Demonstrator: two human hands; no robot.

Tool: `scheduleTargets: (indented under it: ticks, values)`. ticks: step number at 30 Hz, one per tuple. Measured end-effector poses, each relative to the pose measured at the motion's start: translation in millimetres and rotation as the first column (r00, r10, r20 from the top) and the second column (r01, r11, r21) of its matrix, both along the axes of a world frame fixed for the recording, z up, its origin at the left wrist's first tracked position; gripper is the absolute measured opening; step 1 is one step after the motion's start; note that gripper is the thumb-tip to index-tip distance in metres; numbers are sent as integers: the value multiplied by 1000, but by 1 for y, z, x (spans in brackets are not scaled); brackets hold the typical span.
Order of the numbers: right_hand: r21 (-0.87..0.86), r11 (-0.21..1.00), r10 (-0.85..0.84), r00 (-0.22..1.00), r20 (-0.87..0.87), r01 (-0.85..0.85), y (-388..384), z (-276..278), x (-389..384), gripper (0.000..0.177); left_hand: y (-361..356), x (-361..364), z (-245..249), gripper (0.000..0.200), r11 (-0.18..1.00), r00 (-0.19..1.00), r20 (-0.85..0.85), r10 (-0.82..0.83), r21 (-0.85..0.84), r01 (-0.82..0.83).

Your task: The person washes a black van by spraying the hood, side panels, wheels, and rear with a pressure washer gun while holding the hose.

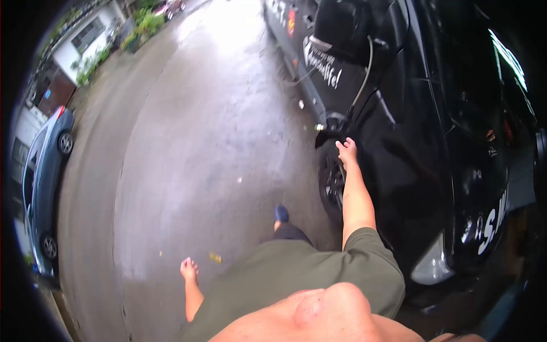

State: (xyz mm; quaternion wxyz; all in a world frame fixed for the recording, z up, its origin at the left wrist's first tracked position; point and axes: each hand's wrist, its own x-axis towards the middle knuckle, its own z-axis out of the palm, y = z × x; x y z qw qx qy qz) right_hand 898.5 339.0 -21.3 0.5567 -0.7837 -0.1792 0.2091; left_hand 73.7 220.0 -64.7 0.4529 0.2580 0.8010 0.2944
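My right hand (347, 152) reaches out beside a black vehicle (407, 154), above its front wheel (332, 183). Its fingers are bent and somewhat apart, and no object shows in them. Just past the fingertips a dark, pointed piece (326, 137) juts from the vehicle's side, overlapped by the hand in this view. Low on the other side, my left hand (190, 269) hangs over the wet pavement with its fingers loosely curled in, nothing seen in it.
Wet concrete (171, 165) runs ahead, with small yellow leaves (215, 257) on it. The vehicle's side mirror (341, 28) sticks out ahead on the right. A blue-grey car (47, 188) stands along the left edge. My shoe (281, 214) is on the ground.
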Motion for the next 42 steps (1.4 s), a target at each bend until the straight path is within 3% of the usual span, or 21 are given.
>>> scheduleTargets:
  ticks: [1, 4, 8, 9, 15, 17, 18, 21, 23, 25, 26, 29, 30, 33, 34, 35, 37, 38, 39, 40, 42]
  values:
    - [21, 1000, 24, 997, -73, -22, 21, 8, 18, 80, 23, 6, -11, 21, 996, 996, 84, -16, 93, 9]
    - [67, 988, -152, 919, 363, 137, 102, 26, 91, 93, 77, 75, -48, 17, 998, 998, 28, 57, 7, -57]
    - [-139, 976, -77, 859, 506, 170, 145, 11, 118, 44, 117, 151, -67, 21, 920, 947, -27, -321, -247, 305]
    - [-163, 982, -32, 933, 359, 96, 142, 16, 109, 44, 130, 162, -63, 22, 873, 905, -30, -425, -277, 401]
    - [289, 952, -223, 880, 421, 103, 131, 132, 21, 49, 280, 190, -41, 28, 514, 489, -165, -857, -197, 835]
    - [384, 912, -319, 833, 452, 141, 142, 193, 13, 53, 366, 222, -10, 30, 315, 291, -276, -916, -47, 948]
    - [576, 814, -257, 934, 250, 70, 148, 253, -5, 53, 411, 248, 15, 31, 203, 202, -335, -920, 34, 979]
    - [789, 609, -347, 922, 174, 80, 208, 366, 14, 47, 532, 352, 105, 32, -122, 11, -476, -879, 247, 961]
    - [868, 480, -381, 922, 73, 130, 259, 435, 24, 35, 580, 426, 182, 34, -193, 50, -519, -853, 402, 895]
    - [809, 583, -447, 862, 241, 77, 315, 484, 66, 45, 615, 487, 242, 41, -274, 40, -488, -872, 555, 785]
    - [873, 485, -477, 850, 221, 46, 346, 505, 71, 38, 626, 511, 264, 46, -288, 16, -425, -905, 639, 713]
    - [680, 723, -492, 781, 383, 122, 415, 533, 53, 29, 629, 556, 331, 74, -211, -57, -210, -976, 848, 486]
    - [652, 745, -156, 913, 377, -142, 402, 529, 10, 24, 630, 562, 342, 84, -166, -52, -158, -986, 906, 389]
    - [584, 762, 159, 956, 248, -278, 432, 463, -75, 15, 641, 567, 348, 101, 67, -3, 67, -998, 996, -50]
    - [541, 780, 53, 894, 445, -315, 454, 411, -89, 15, 632, 557, 358, 88, 89, 83, 102, -991, 985, -145]
    - [548, 809, 241, 970, 19, -212, 416, 391, -153, 19, 641, 544, 357, 71, 100, 76, 120, -990, 969, -227]
    - [538, 791, 396, 914, -89, -291, 383, 342, -179, 27, 651, 521, 355, 46, 140, 40, 156, -987, 951, -277]
    - [452, 776, 501, 865, -16, -441, 368, 308, -181, 44, 651, 518, 361, 37, 174, 6, 182, -983, 948, -265]
    - [132, 884, 373, 849, 374, -447, 346, 297, -202, 55, 645, 517, 371, 31, 174, -44, 168, -985, 963, -205]
    - [-159, 945, 309, 625, 717, -284, 324, 291, -216, 67, 639, 524, 371, 28, 216, -116, 200, -973, 964, -156]
    - [-10, 982, 108, 514, 851, -189, 293, 304, -231, 77, 602, 539, 381, 30, 416, -237, 429, -872, 903, 103]
